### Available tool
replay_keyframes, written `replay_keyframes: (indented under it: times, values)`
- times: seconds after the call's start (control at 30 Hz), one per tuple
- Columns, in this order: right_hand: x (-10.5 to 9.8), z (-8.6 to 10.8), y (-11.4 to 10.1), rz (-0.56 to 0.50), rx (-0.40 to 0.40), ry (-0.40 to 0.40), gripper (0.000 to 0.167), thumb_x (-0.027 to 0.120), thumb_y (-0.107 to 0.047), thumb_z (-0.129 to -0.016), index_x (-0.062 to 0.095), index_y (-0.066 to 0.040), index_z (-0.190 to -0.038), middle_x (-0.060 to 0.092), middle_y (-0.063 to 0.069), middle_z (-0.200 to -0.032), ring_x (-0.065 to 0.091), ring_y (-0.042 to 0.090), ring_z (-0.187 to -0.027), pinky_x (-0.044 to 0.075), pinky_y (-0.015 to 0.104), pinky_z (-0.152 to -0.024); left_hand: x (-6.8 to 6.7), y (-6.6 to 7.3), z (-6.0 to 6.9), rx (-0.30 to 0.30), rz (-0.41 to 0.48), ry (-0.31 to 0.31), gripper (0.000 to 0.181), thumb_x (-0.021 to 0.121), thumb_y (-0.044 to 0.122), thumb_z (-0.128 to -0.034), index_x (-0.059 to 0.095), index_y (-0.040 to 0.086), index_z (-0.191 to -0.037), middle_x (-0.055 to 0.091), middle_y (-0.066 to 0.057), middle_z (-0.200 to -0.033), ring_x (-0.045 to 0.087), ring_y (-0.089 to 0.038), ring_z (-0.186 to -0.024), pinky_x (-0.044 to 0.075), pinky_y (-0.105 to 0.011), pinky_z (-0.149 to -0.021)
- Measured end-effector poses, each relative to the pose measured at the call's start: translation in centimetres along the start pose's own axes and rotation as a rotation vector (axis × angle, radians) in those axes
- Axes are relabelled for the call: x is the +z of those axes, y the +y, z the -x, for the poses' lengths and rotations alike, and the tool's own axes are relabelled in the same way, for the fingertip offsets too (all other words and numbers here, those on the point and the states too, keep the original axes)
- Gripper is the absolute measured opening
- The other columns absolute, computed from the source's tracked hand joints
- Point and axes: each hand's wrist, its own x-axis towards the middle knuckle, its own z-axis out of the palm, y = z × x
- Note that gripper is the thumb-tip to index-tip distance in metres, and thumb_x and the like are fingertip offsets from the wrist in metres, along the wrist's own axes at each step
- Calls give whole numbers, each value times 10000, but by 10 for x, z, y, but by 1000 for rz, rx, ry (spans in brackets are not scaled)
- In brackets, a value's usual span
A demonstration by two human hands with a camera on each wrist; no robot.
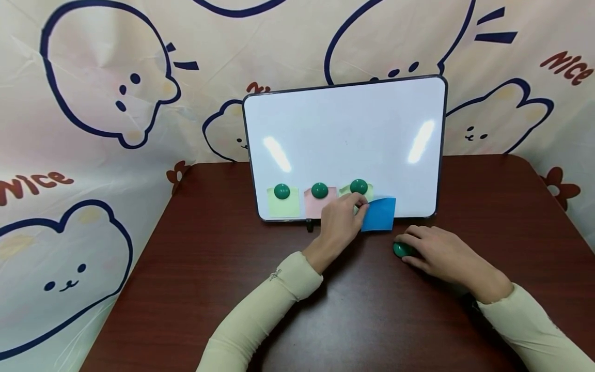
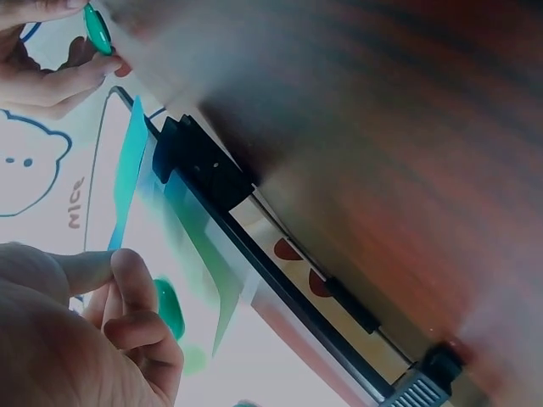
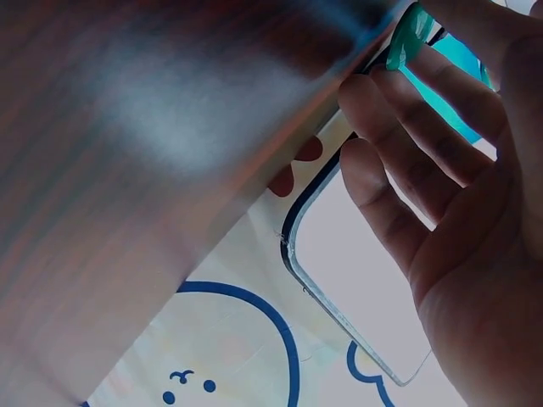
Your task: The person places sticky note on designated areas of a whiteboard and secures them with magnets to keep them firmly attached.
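My left hand [image 1: 341, 217] pinches the left edge of a blue sticky note [image 1: 379, 215], which stands in front of the lower right part of a whiteboard [image 1: 344, 139]. In the left wrist view, thumb and forefinger meet at the edge of that note [image 2: 130, 174]. To the right and nearer, my right hand [image 1: 439, 256] holds a round green magnet [image 1: 402, 249] between its fingertips, above the table. Along the board's lower edge, green magnets lie over a yellow-green note [image 1: 283, 205], a pink note [image 1: 316, 206] and another yellow-green note [image 1: 369, 192], partly hidden by my left hand.
The whiteboard leans upright at the back of a dark brown wooden table [image 1: 209, 258]. A black stand foot [image 1: 309, 225] shows beneath its lower edge. Behind hangs a pale curtain [image 1: 102, 165] with bear drawings.
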Motion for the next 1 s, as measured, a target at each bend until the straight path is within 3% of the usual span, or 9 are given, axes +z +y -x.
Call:
replay_keyframes:
  times: [1.0]
  values:
    - [0, 4, -3, 12, -33, 33, 383, 811, -305, -826, 693, -175, -1166, 656, -22, -1029, 605, 106, -830, 546, 343, -724, 22, 11, -20, -8, -33, 53, 143, 672, 307, -959, 746, 187, -986, 749, 61, -910, 685, -42, -754, 494, -157, -605]
